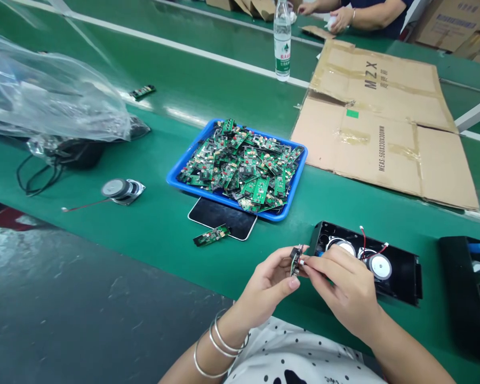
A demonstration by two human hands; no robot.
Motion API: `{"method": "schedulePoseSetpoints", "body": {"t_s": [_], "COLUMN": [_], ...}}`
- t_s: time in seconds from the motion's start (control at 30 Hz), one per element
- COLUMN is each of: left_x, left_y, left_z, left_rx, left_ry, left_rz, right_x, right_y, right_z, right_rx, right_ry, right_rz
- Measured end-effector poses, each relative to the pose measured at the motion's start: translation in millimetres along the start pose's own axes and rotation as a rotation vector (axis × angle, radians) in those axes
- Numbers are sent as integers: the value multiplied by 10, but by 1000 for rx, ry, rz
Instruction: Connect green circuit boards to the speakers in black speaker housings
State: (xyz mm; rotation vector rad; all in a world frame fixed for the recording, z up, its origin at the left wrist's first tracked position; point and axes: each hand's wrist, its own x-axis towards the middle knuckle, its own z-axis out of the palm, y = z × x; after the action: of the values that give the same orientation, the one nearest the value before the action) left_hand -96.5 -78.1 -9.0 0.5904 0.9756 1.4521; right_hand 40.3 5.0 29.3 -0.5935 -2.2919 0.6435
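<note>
Left grip (261, 290) pinching board (295, 262), tilted on edge, just beside case (404, 280). Right grip (346, 285) pinching what looks like small plug (302, 262) at board; whether seated, cannot tell. Speakers (381, 266) already sit in case; two leads (363, 240) there end free, apparently unconnected. Board not yet in case. Case uncovered. Plenty left: boards heaped in tray (278, 216), loose board (212, 235) by phone (242, 228). Second case (458, 288), right, also open.
</note>
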Motion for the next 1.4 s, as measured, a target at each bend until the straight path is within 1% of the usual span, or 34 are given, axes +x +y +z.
{"method": "schedulePoseSetpoints", "body": {"t_s": [0.23,0.37,0.47,0.53,0.63,0.73,0.8,0.9,1.0,1.07,1.13,1.2,1.27,1.33,1.4], "left_x": [10,18,26,36,62,91,104,112,126,147,169,175,153,105,53], "left_y": [-6,-35,-38,-7,85,188,233,254,233,206,180,167,173,189,198], "left_z": [-44,-33,-13,3,35,73,93,105,110,124,145,153,126,55,-32], "left_rx": [94,109,120,162,328,522,566,573,633,663,645,593,559,532,471], "left_ry": [-43,-40,-30,-34,-106,-190,-230,-275,-263,-227,-176,-129,-95,-79,-90], "left_rz": [1,8,-16,-36,-53,-106,-145,-178,-167,-167,-200,-250,-290,-317,-348], "right_x": [-19,-22,-29,-32,-37,-58,-83,-130,-163,-164,-146,-128,-143,-215,-341], "right_y": [35,28,59,119,254,389,454,515,538,521,478,436,425,460,526], "right_z": [-17,-1,12,-1,-56,-109,-128,-135,-115,-90,-84,-132,-254,-436,-626], "right_rx": [-49,-39,-23,-21,0,64,98,135,91,10,-47,-64,-84,-153,-224], "right_ry": [-22,-15,-16,-50,-129,-180,-200,-216,-219,-222,-225,-203,-120,34,162], "right_rz": [-84,-100,-81,-31,59,106,116,121,88,52,22,16,60,182,382]}}
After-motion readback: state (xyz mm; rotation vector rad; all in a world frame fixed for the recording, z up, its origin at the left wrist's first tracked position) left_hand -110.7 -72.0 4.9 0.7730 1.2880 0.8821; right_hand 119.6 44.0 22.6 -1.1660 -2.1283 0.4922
